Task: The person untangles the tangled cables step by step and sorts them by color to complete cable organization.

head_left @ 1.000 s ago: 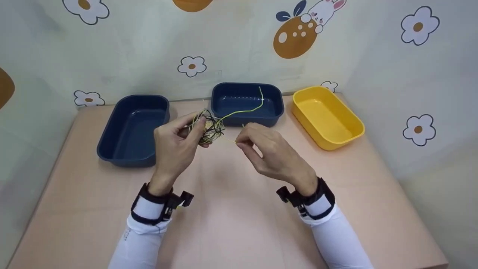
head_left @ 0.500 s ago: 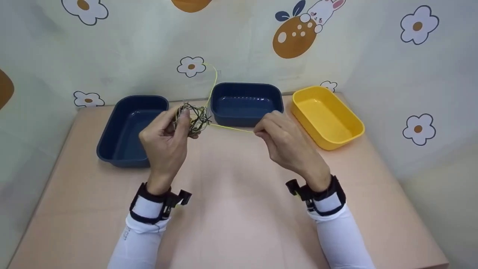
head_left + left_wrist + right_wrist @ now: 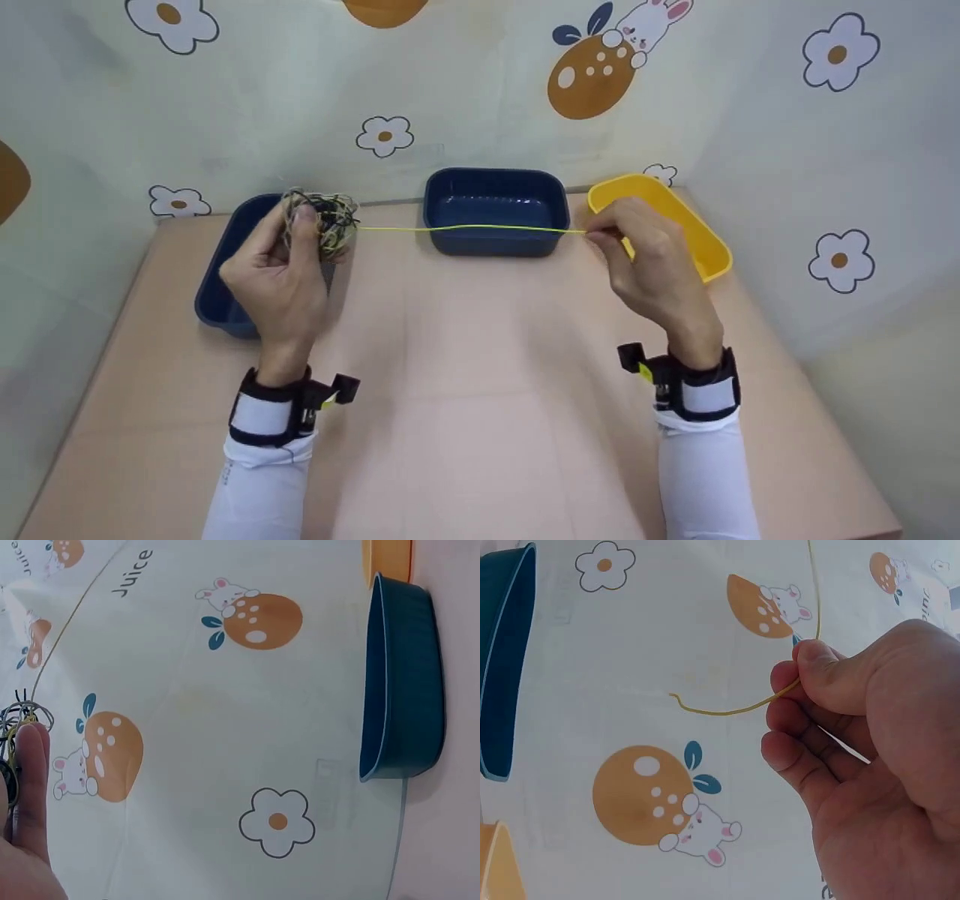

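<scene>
A tangled bundle of thin black, pale and yellow-green cords (image 3: 330,221) is gripped by my left hand (image 3: 281,281), thumb on top, above the left blue bin. From the bundle a yellow cord (image 3: 480,226) runs nearly straight across to my right hand (image 3: 652,266), which pinches it between thumb and forefinger in front of the yellow bin. In the right wrist view the cord's loose end (image 3: 720,713) curves out past the fingertips. Only part of the left hand (image 3: 30,802) and the bundle's edge (image 3: 26,714) show in the left wrist view.
On the table (image 3: 465,420) stand a blue bin (image 3: 217,300) at left, a second blue bin (image 3: 495,244) at the back middle and a yellow bin (image 3: 709,251) at right. A patterned cloth wall (image 3: 285,90) rises behind them.
My hands have moved apart, the left one leftward with the bundle, the right one rightward. The cord between them has lengthened, and the free strand seen above the bundle earlier no longer stands up there.
</scene>
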{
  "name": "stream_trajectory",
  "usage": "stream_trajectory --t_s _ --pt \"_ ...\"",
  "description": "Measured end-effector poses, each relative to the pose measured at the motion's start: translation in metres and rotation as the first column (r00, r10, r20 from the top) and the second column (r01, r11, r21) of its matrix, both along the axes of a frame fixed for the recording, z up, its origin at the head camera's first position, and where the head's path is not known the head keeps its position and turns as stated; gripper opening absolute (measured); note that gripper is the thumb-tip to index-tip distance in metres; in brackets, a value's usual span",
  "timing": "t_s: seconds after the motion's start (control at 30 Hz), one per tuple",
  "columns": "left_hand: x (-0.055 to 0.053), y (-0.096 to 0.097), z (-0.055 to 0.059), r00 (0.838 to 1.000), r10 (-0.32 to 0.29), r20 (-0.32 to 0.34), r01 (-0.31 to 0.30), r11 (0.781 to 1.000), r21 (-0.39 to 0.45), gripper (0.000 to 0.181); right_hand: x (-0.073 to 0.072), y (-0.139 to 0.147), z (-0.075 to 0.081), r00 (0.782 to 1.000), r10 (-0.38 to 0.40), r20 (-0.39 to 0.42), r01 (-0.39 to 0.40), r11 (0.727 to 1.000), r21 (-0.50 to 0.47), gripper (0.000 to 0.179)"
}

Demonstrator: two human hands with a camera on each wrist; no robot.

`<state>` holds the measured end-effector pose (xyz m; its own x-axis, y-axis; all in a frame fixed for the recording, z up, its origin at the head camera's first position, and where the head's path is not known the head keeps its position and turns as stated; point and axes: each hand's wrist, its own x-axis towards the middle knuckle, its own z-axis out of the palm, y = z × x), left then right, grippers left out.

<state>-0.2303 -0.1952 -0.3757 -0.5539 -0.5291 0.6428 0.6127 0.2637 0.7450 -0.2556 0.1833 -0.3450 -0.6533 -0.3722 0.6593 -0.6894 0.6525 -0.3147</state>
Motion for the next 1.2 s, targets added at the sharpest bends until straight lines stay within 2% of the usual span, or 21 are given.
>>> stream_trajectory --t_s 0.17,0.23,0.4,0.6,0.83,1.0,1.1,1.2 --pt "-0.001 -0.016 0.002 0.999 -0.05 0.008 0.049 0.992 0.118 0.019 -0.009 0.02 -0.001 0.997 -0.068 -0.04 0.066 0.997 -0.045 0.007" --pt "0.0 -0.019 0.002 0.998 -0.056 0.01 0.054 0.989 0.135 0.02 -0.013 0.025 -0.002 0.995 -0.091 -0.046 0.088 0.994 -0.07 0.007" --pt "0.0 -0.016 0.001 0.997 -0.074 0.026 0.071 0.992 0.102 0.023 -0.025 0.021 -0.008 0.994 -0.102 -0.049 0.094 0.984 -0.149 0.006" --pt "-0.001 -0.008 0.0 0.992 -0.122 0.027 0.12 0.991 0.067 0.022 -0.056 0.0 -0.013 0.998 -0.055 0.025 0.058 0.986 -0.156 0.009" --pt "0.0 0.005 -0.002 0.984 -0.175 0.03 0.175 0.985 0.004 0.022 -0.093 -0.028 -0.028 0.987 -0.069 0.143 0.076 0.996 -0.049 0.012" --pt "-0.001 0.009 -0.006 0.973 -0.227 0.03 0.227 0.974 -0.013 0.023 -0.119 -0.043 -0.046 0.981 -0.065 0.182 0.054 0.997 0.063 0.015" --pt "-0.002 0.011 -0.008 0.967 -0.251 0.034 0.251 0.968 -0.023 0.023 -0.131 -0.049 -0.058 0.982 -0.071 0.174 0.036 0.98 0.196 0.017" --pt "-0.002 0.013 -0.009 0.962 -0.27 0.041 0.271 0.962 -0.032 0.023 -0.14 -0.054 -0.068 0.979 -0.099 0.181 0.035 0.944 0.327 0.018"
